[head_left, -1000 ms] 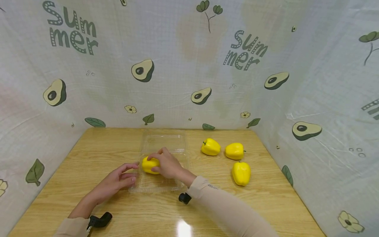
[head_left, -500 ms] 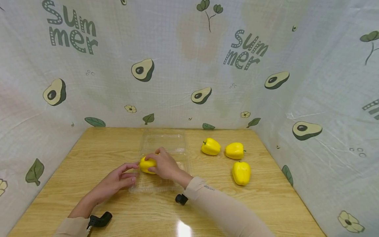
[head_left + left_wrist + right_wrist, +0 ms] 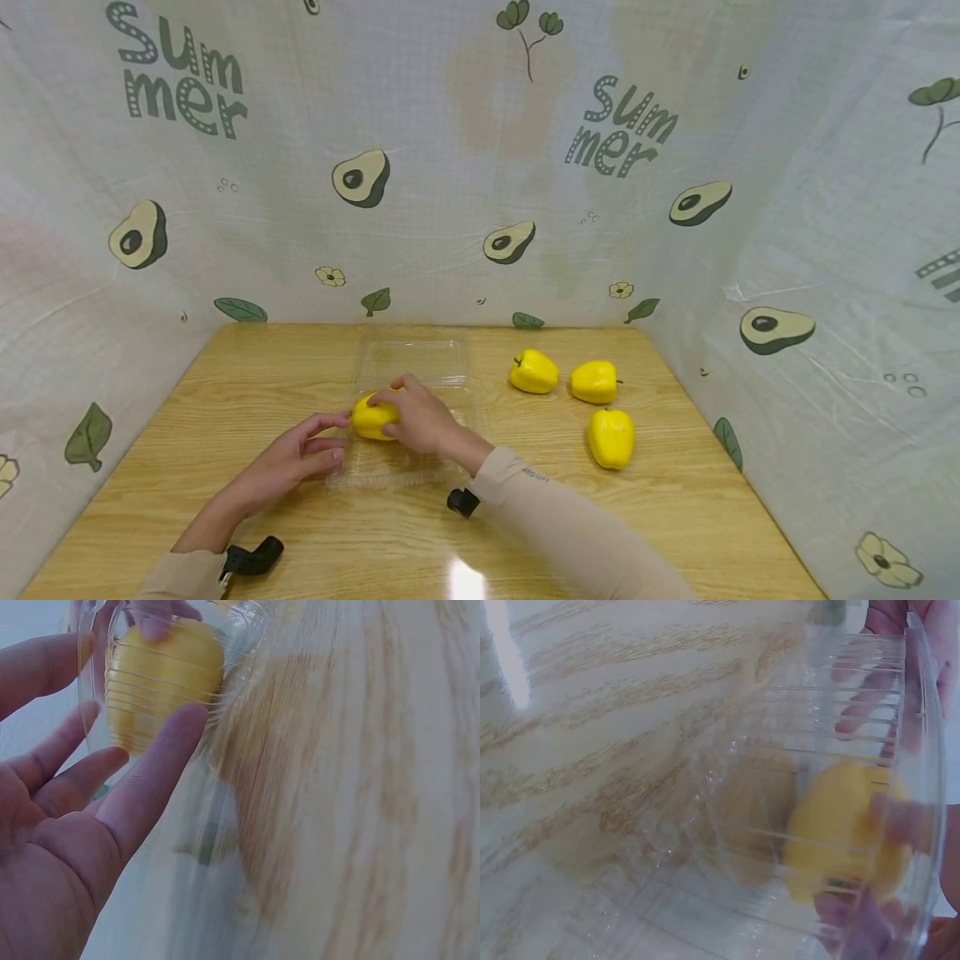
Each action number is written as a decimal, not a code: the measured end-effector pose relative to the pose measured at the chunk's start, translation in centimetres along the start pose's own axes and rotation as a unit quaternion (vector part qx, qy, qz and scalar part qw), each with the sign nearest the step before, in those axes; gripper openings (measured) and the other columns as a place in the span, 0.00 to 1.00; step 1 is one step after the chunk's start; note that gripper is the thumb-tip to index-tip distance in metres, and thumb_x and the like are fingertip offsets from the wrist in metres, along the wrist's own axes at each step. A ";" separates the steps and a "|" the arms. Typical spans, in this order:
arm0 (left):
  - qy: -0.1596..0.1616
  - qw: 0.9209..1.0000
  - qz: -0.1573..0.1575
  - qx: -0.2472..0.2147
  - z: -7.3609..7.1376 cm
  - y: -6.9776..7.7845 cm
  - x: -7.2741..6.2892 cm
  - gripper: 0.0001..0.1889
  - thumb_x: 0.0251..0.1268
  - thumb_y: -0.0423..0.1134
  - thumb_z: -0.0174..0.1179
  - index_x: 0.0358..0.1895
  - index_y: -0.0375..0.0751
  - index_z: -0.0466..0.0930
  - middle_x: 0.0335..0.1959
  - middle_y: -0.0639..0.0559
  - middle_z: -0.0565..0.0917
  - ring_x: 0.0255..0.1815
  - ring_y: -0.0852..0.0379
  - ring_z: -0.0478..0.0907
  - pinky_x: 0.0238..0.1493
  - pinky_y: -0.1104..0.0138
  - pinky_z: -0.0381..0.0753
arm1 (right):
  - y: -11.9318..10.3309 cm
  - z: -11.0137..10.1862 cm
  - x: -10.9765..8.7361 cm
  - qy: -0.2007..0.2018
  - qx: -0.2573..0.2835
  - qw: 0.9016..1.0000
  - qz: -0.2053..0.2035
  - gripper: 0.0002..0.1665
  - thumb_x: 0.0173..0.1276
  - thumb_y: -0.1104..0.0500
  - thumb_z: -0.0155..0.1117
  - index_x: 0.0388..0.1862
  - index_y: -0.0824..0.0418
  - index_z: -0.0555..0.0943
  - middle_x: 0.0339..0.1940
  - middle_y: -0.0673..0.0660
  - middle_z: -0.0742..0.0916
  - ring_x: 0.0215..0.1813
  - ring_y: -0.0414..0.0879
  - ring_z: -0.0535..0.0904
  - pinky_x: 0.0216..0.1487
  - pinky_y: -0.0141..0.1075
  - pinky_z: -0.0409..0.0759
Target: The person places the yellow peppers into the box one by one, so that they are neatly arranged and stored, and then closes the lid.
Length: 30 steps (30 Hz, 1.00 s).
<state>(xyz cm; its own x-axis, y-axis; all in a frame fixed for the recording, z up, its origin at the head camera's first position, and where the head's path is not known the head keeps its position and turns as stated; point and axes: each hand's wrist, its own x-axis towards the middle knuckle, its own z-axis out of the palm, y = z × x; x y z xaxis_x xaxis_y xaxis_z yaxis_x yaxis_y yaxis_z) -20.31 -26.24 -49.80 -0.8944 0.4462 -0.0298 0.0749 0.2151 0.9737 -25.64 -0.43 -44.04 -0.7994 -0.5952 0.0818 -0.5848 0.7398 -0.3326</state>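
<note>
The right hand (image 3: 426, 421) is in an open clear container (image 3: 401, 479), its grip pinching a yellow pepper (image 3: 367, 423) at the container's ten o'clock. The left hand (image 3: 300, 458), its grip spread, stands at the nine o'clock edge; three other peppers (image 3: 595, 382) lie on the table (image 3: 675, 508) toward two and three o'clock.

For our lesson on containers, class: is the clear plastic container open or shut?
Open: its lid lies back behind the base, and the right hand holds a yellow pepper inside the base.
</note>
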 end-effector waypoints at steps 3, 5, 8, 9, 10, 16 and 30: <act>-0.002 1.000 0.001 -0.003 0.0 0.0 0.0 0.26 0.82 0.40 0.60 0.76 0.37 0.66 0.86 0.33 0.52 0.75 0.31 0.70 0.59 0.67 0.85 | 0.1 -0.3 -0.2 -0.003 0.008 1.000 -0.003 0.25 0.74 0.53 0.74 0.69 0.45 0.84 0.73 0.58 0.75 0.65 0.53 0.80 0.61 0.41 0.83; 0.000 1.000 -0.001 -0.005 0.0 0.0 -0.1 0.26 0.82 0.40 0.60 0.76 0.37 0.66 0.86 0.33 0.52 0.75 0.30 0.69 0.59 0.67 0.84 | 0.1 -0.6 -0.4 -0.007 0.013 1.000 -0.003 0.26 0.74 0.53 0.75 0.69 0.45 0.83 0.74 0.57 0.75 0.64 0.53 0.80 0.59 0.41 0.84; 0.003 1.000 -0.005 -0.005 0.1 0.1 -0.1 0.26 0.82 0.40 0.60 0.76 0.38 0.66 0.86 0.33 0.52 0.75 0.28 0.68 0.59 0.67 0.84 | 0.3 -1.0 -0.6 -0.016 0.019 1.000 0.001 0.28 0.74 0.53 0.74 0.71 0.45 0.81 0.75 0.56 0.73 0.62 0.52 0.82 0.57 0.40 0.85; 0.004 1.000 -0.005 -0.004 0.1 0.1 -0.1 0.26 0.82 0.40 0.60 0.76 0.38 0.66 0.86 0.33 0.52 0.75 0.28 0.68 0.59 0.67 0.84 | 0.4 -1.2 -0.7 -0.019 0.021 1.000 0.003 0.28 0.74 0.53 0.74 0.71 0.44 0.81 0.76 0.55 0.73 0.61 0.51 0.82 0.56 0.40 0.85; 0.005 1.000 -0.007 -0.004 0.1 0.1 -0.1 0.26 0.82 0.40 0.60 0.76 0.38 0.66 0.86 0.33 0.52 0.76 0.28 0.68 0.59 0.68 0.84 | 0.4 -1.5 -0.8 -0.021 0.026 0.999 0.005 0.28 0.74 0.53 0.74 0.72 0.44 0.81 0.76 0.55 0.73 0.60 0.51 0.83 0.55 0.39 0.85; 0.005 1.000 -0.012 -0.004 0.0 0.1 -0.1 0.26 0.82 0.40 0.60 0.76 0.38 0.66 0.87 0.33 0.51 0.76 0.28 0.68 0.59 0.67 0.84 | 1.5 -3.6 -1.6 -0.026 0.049 0.998 -0.011 0.29 0.75 0.54 0.73 0.73 0.46 0.80 0.77 0.56 0.72 0.59 0.50 0.83 0.57 0.41 0.85; 0.007 1.000 -0.015 -0.001 0.0 0.2 -0.1 0.27 0.82 0.42 0.61 0.76 0.37 0.66 0.87 0.34 0.51 0.76 0.30 0.68 0.59 0.67 0.85 | 7.6 -8.5 -6.3 -0.052 0.058 0.996 -0.039 0.30 0.75 0.57 0.73 0.73 0.53 0.79 0.76 0.61 0.73 0.67 0.57 0.79 0.65 0.51 0.82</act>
<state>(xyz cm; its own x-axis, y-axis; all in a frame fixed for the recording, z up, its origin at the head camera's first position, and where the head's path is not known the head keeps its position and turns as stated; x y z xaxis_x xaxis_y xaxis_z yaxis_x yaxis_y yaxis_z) -20.23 -26.26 -49.57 -0.9022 0.4277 -0.0564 0.0471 0.2274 0.9727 -26.21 11.58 -39.12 -0.7298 -0.6834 0.0151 -0.6198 0.6523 -0.4363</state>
